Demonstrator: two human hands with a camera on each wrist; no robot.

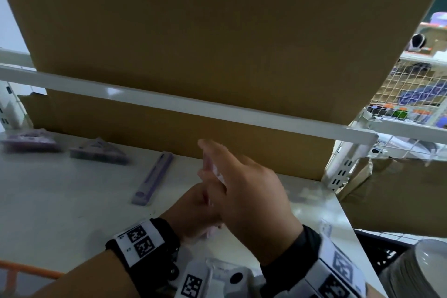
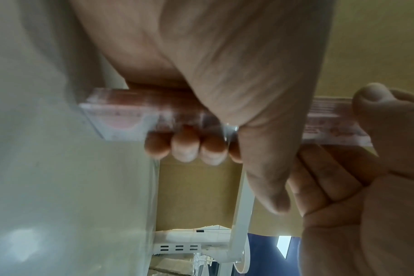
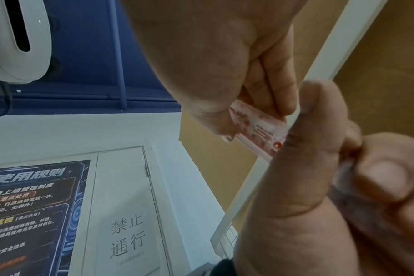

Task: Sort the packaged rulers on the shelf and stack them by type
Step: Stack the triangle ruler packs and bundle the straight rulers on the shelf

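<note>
**Pink ruler in both hands, purple ones already laid out**

The sorting looks partly done. On the white shelf (image 1: 60, 201), two purple triangle ruler packs (image 1: 99, 151) (image 1: 29, 140) lie at the far left, well apart from a long purple straight ruler (image 1: 153, 176) nearer the middle. None of these is stacked yet, so grouping by type remains, as far as the blurred head view shows.

A pink packaged ruler (image 2: 121, 119) is held above the shelf, in front of the cardboard box (image 1: 217, 31). The left hand (image 1: 193, 210) grips one end, fingers curled round its edge. The right hand (image 1: 251, 191) pinches the other stretch between thumb and fingers (image 2: 184, 147), forefinger pointing forward. Neither hand is slack.
</note>
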